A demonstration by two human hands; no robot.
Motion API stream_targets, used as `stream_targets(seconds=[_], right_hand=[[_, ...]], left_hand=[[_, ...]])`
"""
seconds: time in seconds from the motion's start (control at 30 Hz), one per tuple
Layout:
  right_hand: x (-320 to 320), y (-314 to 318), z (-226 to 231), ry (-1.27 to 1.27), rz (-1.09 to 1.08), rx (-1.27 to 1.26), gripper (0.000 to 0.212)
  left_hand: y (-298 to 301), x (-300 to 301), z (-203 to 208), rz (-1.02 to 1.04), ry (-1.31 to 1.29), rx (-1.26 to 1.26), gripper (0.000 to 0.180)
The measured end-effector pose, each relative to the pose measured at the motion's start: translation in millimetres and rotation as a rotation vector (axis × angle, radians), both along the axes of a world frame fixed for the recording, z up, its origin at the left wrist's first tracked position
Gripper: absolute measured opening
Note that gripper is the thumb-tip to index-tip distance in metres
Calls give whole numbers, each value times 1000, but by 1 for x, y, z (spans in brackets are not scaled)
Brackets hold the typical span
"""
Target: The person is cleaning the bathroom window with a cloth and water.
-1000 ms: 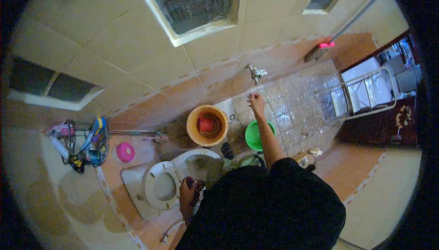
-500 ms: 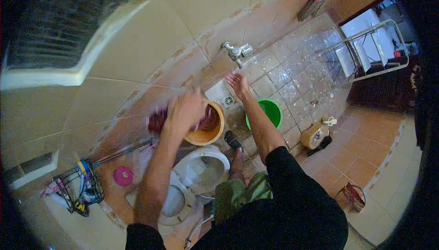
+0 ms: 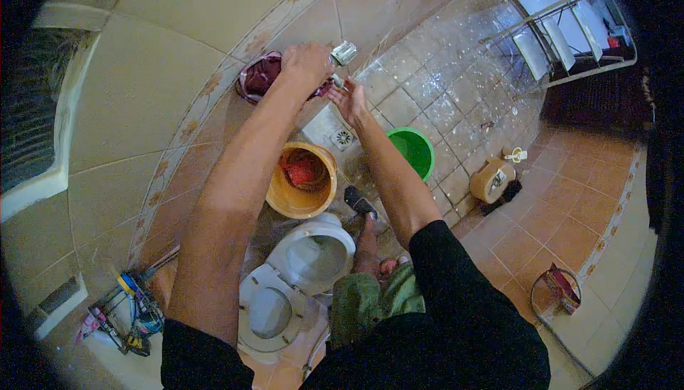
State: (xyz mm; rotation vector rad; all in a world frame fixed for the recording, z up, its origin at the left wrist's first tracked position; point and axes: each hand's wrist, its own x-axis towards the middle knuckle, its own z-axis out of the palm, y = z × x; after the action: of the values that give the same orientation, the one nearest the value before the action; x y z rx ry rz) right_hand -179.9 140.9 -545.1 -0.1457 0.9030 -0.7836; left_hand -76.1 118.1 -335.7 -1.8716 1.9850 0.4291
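My left hand [image 3: 308,65] is closed on a maroon cloth [image 3: 258,78], up against the wall beside the metal tap [image 3: 344,53]. Part of the cloth bulges out left of the hand, and a bit hangs below it. My right hand [image 3: 349,101] is just under the tap's spout, palm turned toward it and fingers apart, close to the cloth's lower end. Below the hands stands an orange bucket [image 3: 302,208] with a red item [image 3: 305,169] inside. To its right is a green tub [image 3: 413,151].
A toilet [image 3: 269,311] with raised lid stands close in front of me. Around the floor drain [image 3: 343,137] the tiles look wet. A tan container [image 3: 491,180] and a dark brush [image 3: 504,197] lie to the right, beyond them a folding step ladder [image 3: 563,40]. A wire rack [image 3: 125,311] is at left.
My left hand has lifted the maroon cloth from over the orange bucket up to the tap. My right hand stays near the spout. The view has shifted, and the red item in the bucket now shows.
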Motion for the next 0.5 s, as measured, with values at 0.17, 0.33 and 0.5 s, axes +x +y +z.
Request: stream_targets(seconds=[0.17,0.33,0.5], right_hand=[[28,5,-9,-115,7,12,46],[-9,-10,-117,-11,-86,52,44],[88,42,-79,380,380,-68,26]], left_hand=[[-6,11,-1,256,-33,40,37],[-12,3,3,118,12,32,41],[57,88,-1,96,-63,-42,55]])
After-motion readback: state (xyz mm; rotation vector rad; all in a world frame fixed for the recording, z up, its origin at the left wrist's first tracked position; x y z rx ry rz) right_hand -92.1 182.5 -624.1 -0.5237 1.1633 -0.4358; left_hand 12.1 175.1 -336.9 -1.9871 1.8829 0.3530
